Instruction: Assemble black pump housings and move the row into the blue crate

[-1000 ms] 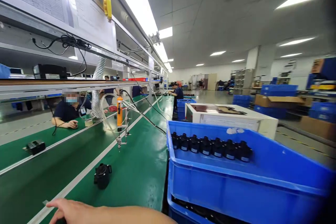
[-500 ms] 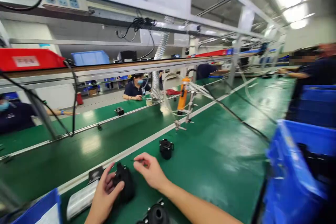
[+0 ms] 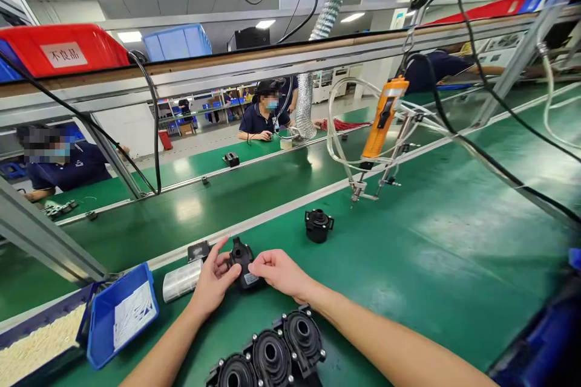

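Pinching a small black pump housing point(image 3: 242, 262) between left hand point(image 3: 212, 281) and right hand point(image 3: 281, 272), both closed on its sides, near-centre on the green counter point(image 3: 408, 266). Looks like rigid moulded plastic, light, smooth and a bit slippery; body sides seem the safest grip. Similar housings point(image 3: 272, 354) lie nearer, a blue bin point(image 3: 120, 314) left, orange screwdriver point(image 3: 382, 118) hanging far right.

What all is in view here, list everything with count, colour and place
pump part: 1, black, held between both hands
pump housings: 3, black, row near bottom edge
lone housing: 1, black, mid bench
electric screwdriver: 1, orange, hanging right of centre
small bin: 1, blue, lower left
red bin: 1, upper shelf left
bench mat: green
co-workers: at least 2, dark shirts, across the belt
left hand: on the part
right hand: on the part
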Available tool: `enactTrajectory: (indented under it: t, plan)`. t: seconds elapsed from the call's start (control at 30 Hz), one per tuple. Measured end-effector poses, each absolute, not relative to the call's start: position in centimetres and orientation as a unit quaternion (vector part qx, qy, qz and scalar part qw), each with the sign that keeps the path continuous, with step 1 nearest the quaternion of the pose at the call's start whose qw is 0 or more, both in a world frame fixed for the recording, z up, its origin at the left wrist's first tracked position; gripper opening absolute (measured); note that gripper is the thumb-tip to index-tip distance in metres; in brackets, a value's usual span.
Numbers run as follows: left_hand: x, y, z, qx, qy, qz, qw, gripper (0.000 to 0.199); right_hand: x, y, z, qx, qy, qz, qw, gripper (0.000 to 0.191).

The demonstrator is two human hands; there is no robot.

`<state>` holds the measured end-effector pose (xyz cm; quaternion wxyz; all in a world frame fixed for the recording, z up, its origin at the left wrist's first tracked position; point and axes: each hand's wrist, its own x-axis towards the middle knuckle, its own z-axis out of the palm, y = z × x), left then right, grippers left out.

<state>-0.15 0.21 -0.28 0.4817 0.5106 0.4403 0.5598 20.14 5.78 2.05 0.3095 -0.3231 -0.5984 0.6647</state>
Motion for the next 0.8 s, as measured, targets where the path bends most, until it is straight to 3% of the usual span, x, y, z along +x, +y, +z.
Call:
enactTrajectory:
  t: [0.33,0.8]
  plan:
    - [-0.25,0.14,-0.5,0.501,0.445,0.556,0.492,0.085,19.95,5.63,1.85,-0.334,-0.607,0.655,0.302,0.037]
    - [-0.28,0.12,-0.47,0.506,0.443,0.553,0.491,0.086,20.04,5.87,1.27,-0.313,-0.644,0.619,0.322,0.038]
